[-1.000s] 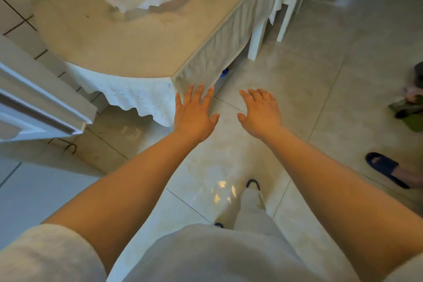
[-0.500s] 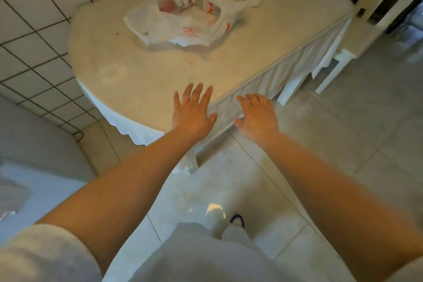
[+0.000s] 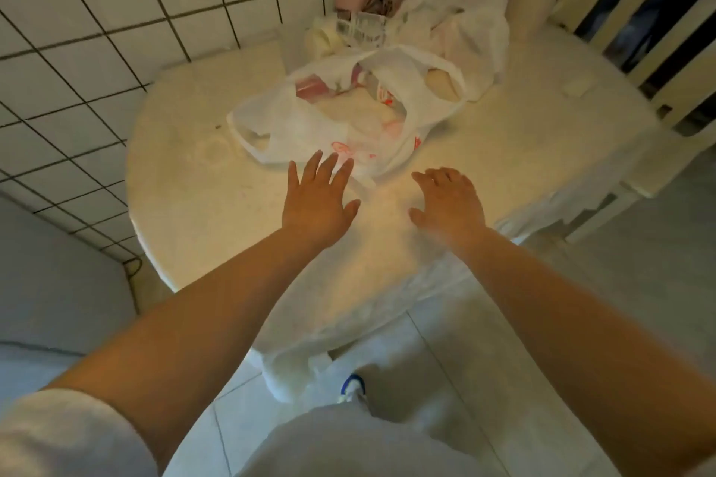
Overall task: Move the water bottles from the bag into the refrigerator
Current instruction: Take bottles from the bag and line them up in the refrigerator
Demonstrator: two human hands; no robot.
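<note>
The bag (image 3: 341, 116) lies slumped near the middle of the tabletop (image 3: 186, 197), its mouth gaping toward the far edge. You can make out pale and pink shapes inside, but whether they are the bottles is too blurred to tell. A second bag (image 3: 465, 27) sits behind it, toward the far corner by the tiled wall (image 3: 97, 31). Your left hand (image 3: 315, 203) hovers flat, fingers spread, tips just at the bag's near side, holding nothing. Your right hand (image 3: 449, 201) is beside it, fingers loosely curled, also empty. You look to be at the reach-in step. Next, part the bag's mouth with one hand and feel for a bottle with the other; the thin plastic will likely shift.
</note>
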